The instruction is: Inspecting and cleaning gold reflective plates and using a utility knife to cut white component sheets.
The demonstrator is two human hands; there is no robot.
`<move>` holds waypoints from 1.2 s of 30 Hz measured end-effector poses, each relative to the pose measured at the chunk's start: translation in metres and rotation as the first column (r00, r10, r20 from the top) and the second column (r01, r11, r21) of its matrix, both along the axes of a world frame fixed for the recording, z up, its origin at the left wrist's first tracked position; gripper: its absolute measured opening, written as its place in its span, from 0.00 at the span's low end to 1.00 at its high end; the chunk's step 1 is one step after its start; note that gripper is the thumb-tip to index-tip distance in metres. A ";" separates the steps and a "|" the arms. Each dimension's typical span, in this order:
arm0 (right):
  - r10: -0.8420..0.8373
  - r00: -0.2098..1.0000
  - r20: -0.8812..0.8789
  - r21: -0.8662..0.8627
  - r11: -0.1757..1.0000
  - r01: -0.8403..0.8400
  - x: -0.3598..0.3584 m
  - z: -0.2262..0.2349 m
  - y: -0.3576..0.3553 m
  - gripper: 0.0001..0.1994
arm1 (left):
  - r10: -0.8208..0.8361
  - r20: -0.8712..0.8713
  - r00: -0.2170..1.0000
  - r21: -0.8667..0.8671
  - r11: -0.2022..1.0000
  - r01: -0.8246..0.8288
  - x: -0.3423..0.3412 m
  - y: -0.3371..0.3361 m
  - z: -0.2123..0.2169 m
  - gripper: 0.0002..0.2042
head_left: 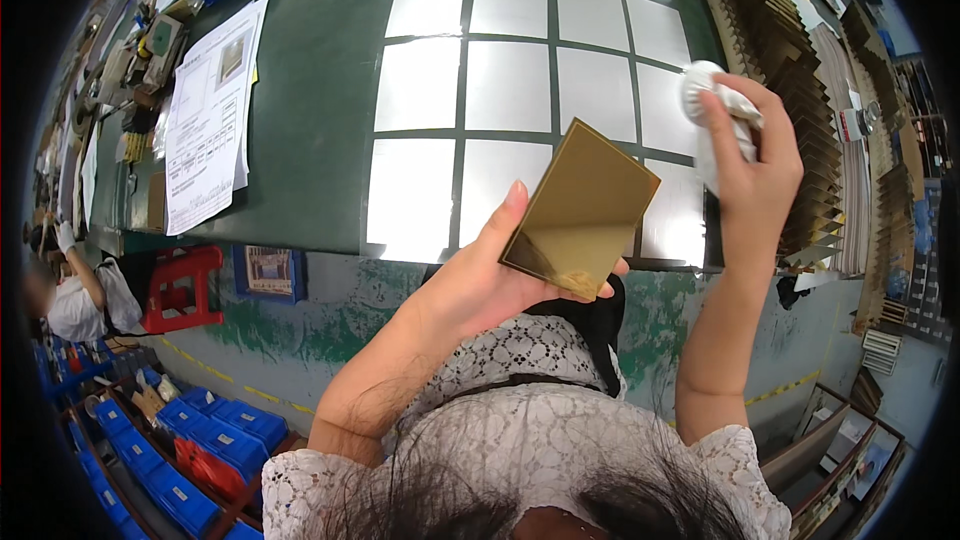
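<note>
My left hand (pixel 490 285) holds a gold-tinted, mirror-like rectangular plate (pixel 585 205) by its edges, tilted above the front edge of the table. The thumb lies along one side and fingertips show at the opposite lower corner. To the right, my right hand (pixel 755 145) is closed round a bunched white cloth (pixel 708 95), raised over the table and apart from the plate. Beneath both hands, several white rectangular sheets (pixel 508 88) lie in a grid on the green tabletop (pixel 300 80).
Printed papers (pixel 210 120) lie on the table's left side. Folded brown cardboard (pixel 800 110) stands in a long row at the right. Behind, at lower left, are blue bins (pixel 220 440), a red stool (pixel 185 285) and another person (pixel 80 300). A wooden rack (pixel 840 460) stands at lower right.
</note>
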State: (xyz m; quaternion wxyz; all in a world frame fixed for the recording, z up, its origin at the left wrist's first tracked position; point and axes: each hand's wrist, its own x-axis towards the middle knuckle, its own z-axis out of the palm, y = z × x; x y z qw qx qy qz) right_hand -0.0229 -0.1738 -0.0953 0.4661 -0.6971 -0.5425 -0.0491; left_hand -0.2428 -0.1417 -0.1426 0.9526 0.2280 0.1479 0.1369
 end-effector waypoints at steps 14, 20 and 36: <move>-0.374 0.903 0.210 -0.375 0.822 0.428 0.015 -0.028 -0.035 0.11 | 0.103 0.252 0.962 -0.294 0.956 -0.026 -0.006 0.017 -0.013 0.38; -0.318 0.919 0.233 -0.545 0.740 0.395 0.013 -0.024 -0.050 0.13 | 0.147 0.314 0.938 -0.311 0.949 -0.045 -0.008 0.024 -0.009 0.38; -0.259 0.965 -0.026 -0.264 0.933 0.244 -0.001 -0.007 -0.065 0.12 | 0.247 0.270 0.931 -0.347 0.927 -0.145 -0.008 0.027 -0.007 0.34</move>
